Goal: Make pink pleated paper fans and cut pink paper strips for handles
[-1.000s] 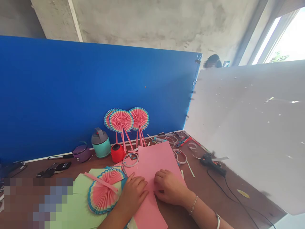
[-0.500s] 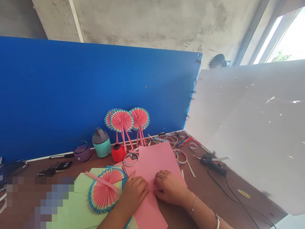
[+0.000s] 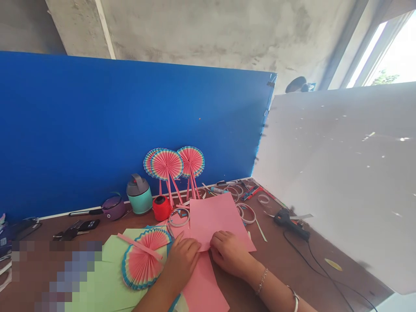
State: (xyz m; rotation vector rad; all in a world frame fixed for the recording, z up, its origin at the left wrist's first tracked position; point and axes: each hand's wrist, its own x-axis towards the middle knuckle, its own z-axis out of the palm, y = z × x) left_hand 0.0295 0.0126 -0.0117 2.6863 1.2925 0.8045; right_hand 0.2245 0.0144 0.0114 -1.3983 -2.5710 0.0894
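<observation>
A pink paper sheet [image 3: 214, 219] lies in front of me, its near edge lifted slightly. My left hand [image 3: 183, 262] is closed on that edge at its left end, fingers curled with the thumb side hidden. At the edge's middle, my right hand [image 3: 230, 253] also grips the sheet, its fingers bent over the paper. More pink paper [image 3: 208, 286] lies beneath, towards me. Left of my left hand, a pleated pink paper fan [image 3: 146, 264] with a blue rim rests on green paper sheets [image 3: 107, 268], and a pink strip [image 3: 139, 246] lies across it.
Finished round fans [image 3: 167, 164] stand against the blue partition [image 3: 97, 130]. A teal container [image 3: 139, 200], a red container [image 3: 161, 208] and a purple one [image 3: 113, 207] stand at the back. Tape rolls [image 3: 248, 213] lie beyond the sheet; a glue gun [image 3: 291, 224] with its cord lies right.
The pink sheet's near edge has come up between my hands, showing a bent lip and the pink paper below. Both hands have stayed nearly in place.
</observation>
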